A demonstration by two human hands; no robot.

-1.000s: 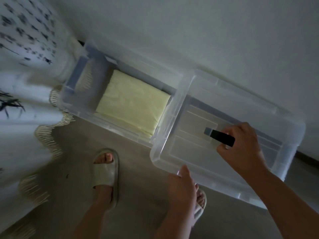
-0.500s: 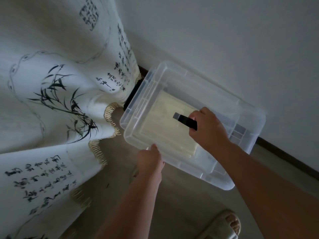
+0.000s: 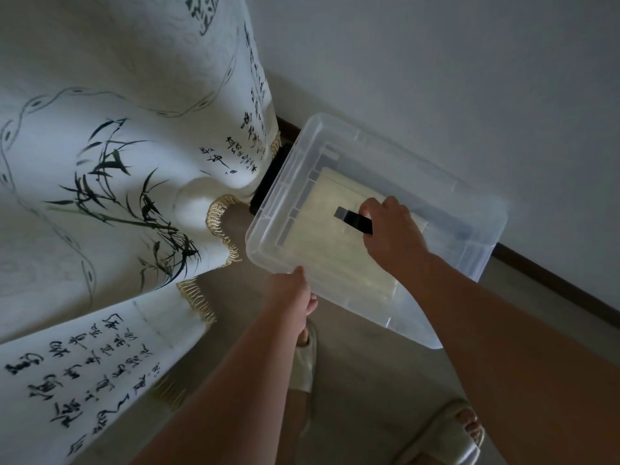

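Observation:
A clear plastic lid [image 3: 469, 209] lies over a clear storage box on the floor by the wall. A folded pale yellow cloth [image 3: 335, 243] shows through it inside the box. My right hand [image 3: 392, 236] grips the lid's black handle [image 3: 354, 221] from above. My left hand [image 3: 292, 290] holds the lid's near edge, thumb on top, fingers underneath and mostly hidden.
A white cloth [image 3: 117, 196] with ink bamboo, calligraphy and a gold fringe hangs at the left, touching the box's left end. A dark baseboard [image 3: 553, 280] runs along the white wall. My feet in pale slippers [image 3: 446, 434] stand on the grey floor below the box.
One second ago the lid sat offset to the right, leaving the box half uncovered. It has since slid left over the box, both hands still on it. The view has swung toward the hanging cloth.

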